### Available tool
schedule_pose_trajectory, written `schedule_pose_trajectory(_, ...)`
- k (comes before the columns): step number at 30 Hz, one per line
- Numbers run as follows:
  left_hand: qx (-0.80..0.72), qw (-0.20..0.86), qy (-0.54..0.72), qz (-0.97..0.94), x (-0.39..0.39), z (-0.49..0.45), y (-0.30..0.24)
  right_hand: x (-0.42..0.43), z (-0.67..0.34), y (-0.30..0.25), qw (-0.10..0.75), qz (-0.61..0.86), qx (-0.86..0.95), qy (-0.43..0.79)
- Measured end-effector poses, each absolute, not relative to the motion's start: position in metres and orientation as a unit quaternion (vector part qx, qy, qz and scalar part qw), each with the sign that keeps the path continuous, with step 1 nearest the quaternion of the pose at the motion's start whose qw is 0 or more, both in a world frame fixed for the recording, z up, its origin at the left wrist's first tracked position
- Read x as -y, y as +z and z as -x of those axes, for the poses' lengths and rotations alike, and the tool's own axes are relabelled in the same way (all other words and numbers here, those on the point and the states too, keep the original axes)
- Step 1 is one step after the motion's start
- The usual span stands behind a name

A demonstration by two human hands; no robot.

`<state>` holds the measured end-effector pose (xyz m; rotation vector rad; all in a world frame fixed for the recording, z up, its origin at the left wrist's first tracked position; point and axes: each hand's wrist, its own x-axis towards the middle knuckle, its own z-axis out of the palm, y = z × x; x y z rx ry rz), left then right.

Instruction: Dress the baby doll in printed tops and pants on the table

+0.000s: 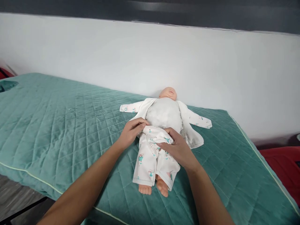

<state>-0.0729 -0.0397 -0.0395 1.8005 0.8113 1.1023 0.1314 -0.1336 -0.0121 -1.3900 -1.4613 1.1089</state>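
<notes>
A baby doll (168, 93) lies on its back, its head toward the wall and its bare feet toward me. Its white printed trousers (147, 159) cover the legs, with the waistband around the lower belly. My left hand (131, 131) pinches the waistband at the left side. On the right, my right hand (179, 147) grips the trousers between thumb and fingers, the cloth bunched there. A white jacket (194, 123) with printed sleeves spreads open beneath the doll, its arms inside the sleeves. The pale cloth torso (164, 112) shows between the jacket's front panels.
A green quilted cover (70, 131) with light piping lies over the bed under the doll. Behind it rises a white wall (93, 53) with a dark band above. Red chairs (283, 165) stand by the right edge; a black bar (25, 207) shows at the lower left.
</notes>
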Motion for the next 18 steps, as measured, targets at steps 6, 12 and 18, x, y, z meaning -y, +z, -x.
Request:
schedule_pose_trajectory(6, -0.244, 0.428, 0.262, -0.83, 0.047, 0.067, -0.005, 0.133, -0.139, -0.012, 0.46, 0.474, 0.546, 0.516)
schedule_pose_trajectory(12, -0.176, 0.457, 0.073, -0.869, 0.035, 0.073, 0.017, 0.131, -0.146, -0.016, 0.486, 0.416, 0.544, 0.543)
schedule_pose_trajectory(18, -0.144, 0.547, 0.016, -0.825, 0.014, 0.068, 0.035, 0.131, -0.152, -0.022, 0.531, 0.376, 0.481, 0.587)
